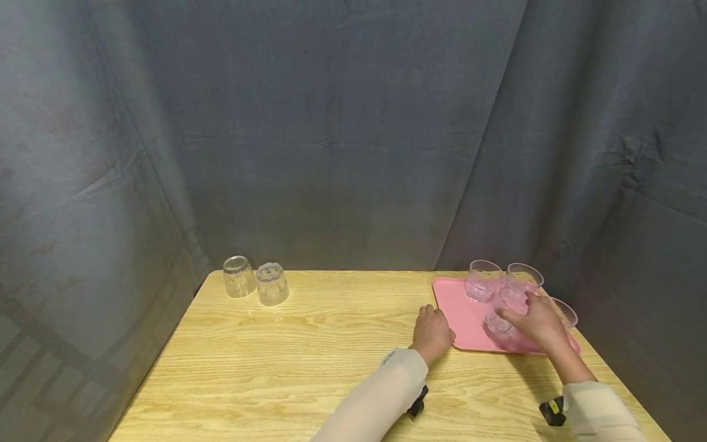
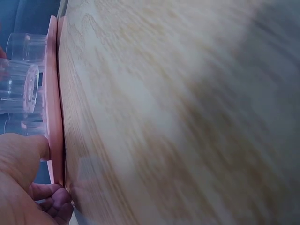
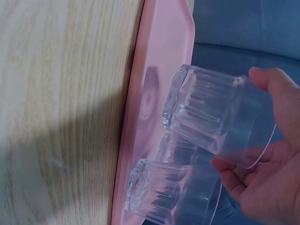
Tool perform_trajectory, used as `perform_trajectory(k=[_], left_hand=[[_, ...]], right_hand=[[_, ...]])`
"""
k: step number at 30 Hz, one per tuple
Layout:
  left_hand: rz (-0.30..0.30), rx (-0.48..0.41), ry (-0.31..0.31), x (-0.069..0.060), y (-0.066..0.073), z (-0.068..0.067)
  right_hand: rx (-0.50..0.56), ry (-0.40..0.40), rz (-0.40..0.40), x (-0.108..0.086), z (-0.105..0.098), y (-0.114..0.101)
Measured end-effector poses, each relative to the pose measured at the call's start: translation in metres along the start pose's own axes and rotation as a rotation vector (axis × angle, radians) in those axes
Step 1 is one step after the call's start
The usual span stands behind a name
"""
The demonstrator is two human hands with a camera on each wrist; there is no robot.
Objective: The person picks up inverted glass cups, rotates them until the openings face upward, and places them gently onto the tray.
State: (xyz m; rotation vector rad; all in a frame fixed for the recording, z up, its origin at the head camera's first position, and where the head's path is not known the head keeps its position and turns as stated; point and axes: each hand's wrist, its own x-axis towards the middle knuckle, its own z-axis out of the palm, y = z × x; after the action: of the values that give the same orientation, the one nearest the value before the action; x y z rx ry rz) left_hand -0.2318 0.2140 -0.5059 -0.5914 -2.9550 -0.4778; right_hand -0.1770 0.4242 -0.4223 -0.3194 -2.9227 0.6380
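Right hand [image 1: 538, 319] holds glass [image 3: 201, 110] above tray [image 1: 458, 307], inside rim [image 1: 480, 350].

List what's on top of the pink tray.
Three clear glasses stand on the pink tray; the right hand holds a fourth glass above it, base off the surface. In the head view, the hand hides part of the rightmost glass.

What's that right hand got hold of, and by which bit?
The right hand holds a clear glass by its upper part, near the rim.
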Motion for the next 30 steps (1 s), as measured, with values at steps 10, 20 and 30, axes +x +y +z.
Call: perform_trajectory(k=[10,20,30], left_hand=[[0.018,0.014,-0.001,-0.003,0.000,-0.001],[0.024,0.041,-0.002,-0.002,0.000,-0.004],[0.013,0.037,0.003,0.000,0.000,-0.001]], right_hand=[[-0.011,0.001,-0.004,0.001,0.008,0.000],[-0.054,-0.024,0.022,0.002,0.009,-0.002],[-0.086,-0.006,0.001,0.002,0.015,0.000]])
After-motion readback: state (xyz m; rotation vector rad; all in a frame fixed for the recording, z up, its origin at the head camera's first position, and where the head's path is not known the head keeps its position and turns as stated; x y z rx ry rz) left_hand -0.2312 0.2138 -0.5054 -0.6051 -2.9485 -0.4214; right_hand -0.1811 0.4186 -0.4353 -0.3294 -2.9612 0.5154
